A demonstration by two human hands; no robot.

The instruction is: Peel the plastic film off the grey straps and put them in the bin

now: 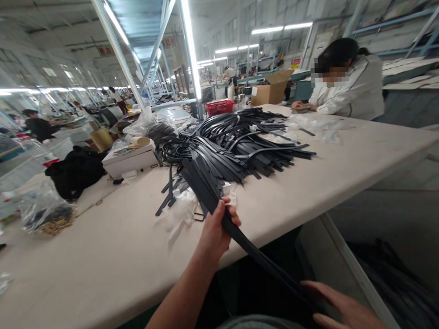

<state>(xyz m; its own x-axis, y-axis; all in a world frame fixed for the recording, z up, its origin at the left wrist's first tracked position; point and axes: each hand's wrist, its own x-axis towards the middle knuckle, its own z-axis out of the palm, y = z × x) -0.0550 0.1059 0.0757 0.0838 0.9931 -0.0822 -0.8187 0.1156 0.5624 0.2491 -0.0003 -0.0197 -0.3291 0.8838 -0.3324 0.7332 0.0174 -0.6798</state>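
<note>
The left hand (218, 228), near the centre, grips a bundle of black straps (245, 243) slanting toward the lower right, where the right hand (344, 307) meets it, its grip unclear. Beyond, a strap pile (219, 159) lies mid-frame on the pale table (297, 197), beside a white box (132, 163).

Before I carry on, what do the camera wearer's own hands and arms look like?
The left hand is ungloved, and the left forearm is bare, with no sleeve or watch in view. The right hand is ungloved too; little of its arm shows. The rounded grey patch below is probably clothing.
</note>
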